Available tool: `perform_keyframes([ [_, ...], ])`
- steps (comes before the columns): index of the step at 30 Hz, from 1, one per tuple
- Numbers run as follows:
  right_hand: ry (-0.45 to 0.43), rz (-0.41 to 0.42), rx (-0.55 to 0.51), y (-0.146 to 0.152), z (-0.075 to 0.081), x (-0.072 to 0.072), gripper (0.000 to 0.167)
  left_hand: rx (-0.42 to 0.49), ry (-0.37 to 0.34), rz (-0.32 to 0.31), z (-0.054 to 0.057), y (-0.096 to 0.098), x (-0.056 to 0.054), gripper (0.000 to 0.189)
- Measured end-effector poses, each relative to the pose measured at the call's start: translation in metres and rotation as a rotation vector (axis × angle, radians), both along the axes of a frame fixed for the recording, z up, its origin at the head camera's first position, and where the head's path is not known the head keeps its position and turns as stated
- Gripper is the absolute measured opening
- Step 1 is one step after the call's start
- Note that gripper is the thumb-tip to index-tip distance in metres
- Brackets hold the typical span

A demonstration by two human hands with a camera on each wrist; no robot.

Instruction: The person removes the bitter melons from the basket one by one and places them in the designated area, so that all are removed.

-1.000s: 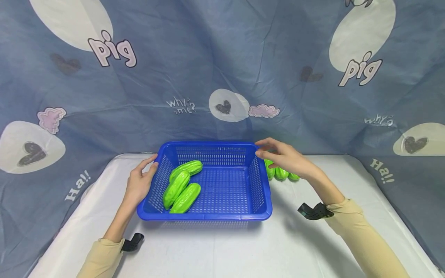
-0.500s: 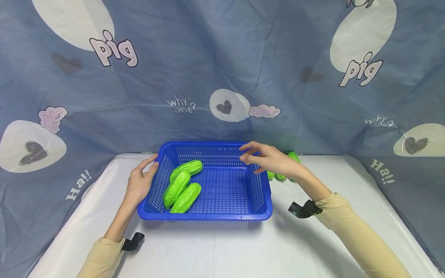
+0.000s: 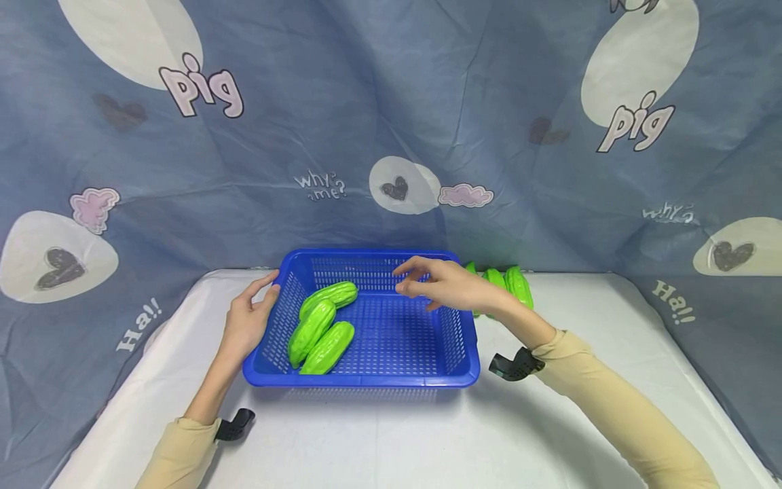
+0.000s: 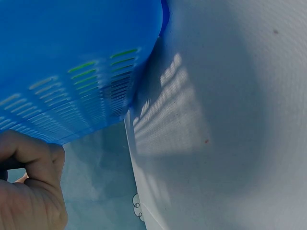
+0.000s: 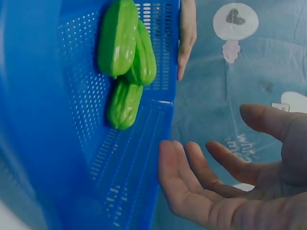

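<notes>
A blue perforated plastic basket [image 3: 391, 381] stands on the white table. Three glossy, ribbed green gourds [image 3: 328, 349] lie bunched in its left part. My left hand [image 3: 246, 322] is at the basket's left side, its fingertips and thumb tip touching the outside near the rim. In the left wrist view the fingers [image 4: 33, 155] are bent at the knuckles beside the slotted wall. Over the right part of the basket hovers my right hand [image 3: 449, 284], holding nothing, with fingers loosely bent and the thumb apart in the right wrist view.
To the right of the basket, several more green gourds [image 3: 518, 286] lie side by side, partly hidden by the right arm. A blue printed cloth [image 3: 391, 122] hangs behind the white table [image 3: 391, 441]. Each wrist carries a black camera mount [image 3: 516, 365].
My right hand has moved left from the basket's right rim to above its interior, uncovering more of the gourds on the right. The left hand, basket and gourds stay put.
</notes>
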State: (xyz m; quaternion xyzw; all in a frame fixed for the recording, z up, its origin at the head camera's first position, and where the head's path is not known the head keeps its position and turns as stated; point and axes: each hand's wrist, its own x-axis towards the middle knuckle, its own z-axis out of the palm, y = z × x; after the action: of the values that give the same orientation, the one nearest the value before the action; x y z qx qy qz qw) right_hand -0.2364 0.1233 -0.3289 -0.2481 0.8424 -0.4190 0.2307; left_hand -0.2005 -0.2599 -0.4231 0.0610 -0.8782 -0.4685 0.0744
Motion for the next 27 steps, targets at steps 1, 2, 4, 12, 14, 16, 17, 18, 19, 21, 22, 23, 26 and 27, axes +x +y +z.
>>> perform_keyframes([
  [1, -0.001, 0.008, -0.002, -0.002, 0.0, 0.0, 0.045, -0.001, -0.001, 0.0, 0.0, 0.0, 0.0, 0.057],
  [2, -0.004, 0.015, -0.004, -0.003, 0.0, 0.001, 0.045, -0.001, -0.001, -0.003, 0.0, 0.0, 0.0, 0.058],
  [4, -0.01, 0.029, -0.005, -0.007, -0.001, 0.001, 0.045, -0.004, -0.002, 0.0, 0.0, 0.0, -0.001, 0.057],
  [12, -0.015, 0.074, 0.032, -0.024, -0.004, -0.001, 0.043, -0.007, -0.001, 0.005, -0.001, 0.0, -0.001, 0.058],
  [14, -0.013, 0.087, 0.042, -0.029, -0.005, -0.002, 0.044, -0.009, 0.002, 0.008, -0.002, 0.0, 0.0, 0.058],
  [16, -0.012, 0.102, 0.052, -0.034, -0.005, -0.003, 0.045, -0.009, 0.001, 0.008, -0.002, -0.001, 0.0, 0.057],
  [17, -0.013, 0.109, 0.057, -0.036, -0.005, -0.004, 0.045, -0.009, -0.001, 0.007, -0.002, -0.001, 0.0, 0.057],
  [18, -0.01, 0.117, 0.065, -0.039, -0.005, -0.004, 0.045, -0.011, -0.002, 0.006, -0.001, -0.001, 0.001, 0.057],
  [19, -0.007, 0.125, 0.071, -0.041, -0.005, -0.004, 0.045, -0.012, -0.005, 0.005, -0.001, -0.001, 0.001, 0.057],
  [21, 0.004, 0.141, 0.089, -0.045, -0.005, -0.004, 0.046, -0.011, -0.005, 0.003, -0.001, -0.001, 0.001, 0.057],
  [22, 0.008, 0.15, 0.096, -0.047, -0.005, -0.004, 0.046, -0.009, -0.006, 0.002, 0.0, -0.001, 0.001, 0.057],
  [23, 0.013, 0.158, 0.102, -0.049, -0.005, -0.004, 0.046, -0.007, -0.004, 0.001, -0.001, -0.001, 0.001, 0.057],
  [26, 0.009, 0.191, 0.1, -0.053, -0.008, -0.005, 0.046, 0.0, 0.005, 0.001, -0.001, 0.001, 0.001, 0.057],
  [27, 0.003, 0.201, 0.097, -0.055, -0.009, -0.005, 0.047, 0.001, 0.006, 0.0, -0.001, 0.001, 0.001, 0.058],
])
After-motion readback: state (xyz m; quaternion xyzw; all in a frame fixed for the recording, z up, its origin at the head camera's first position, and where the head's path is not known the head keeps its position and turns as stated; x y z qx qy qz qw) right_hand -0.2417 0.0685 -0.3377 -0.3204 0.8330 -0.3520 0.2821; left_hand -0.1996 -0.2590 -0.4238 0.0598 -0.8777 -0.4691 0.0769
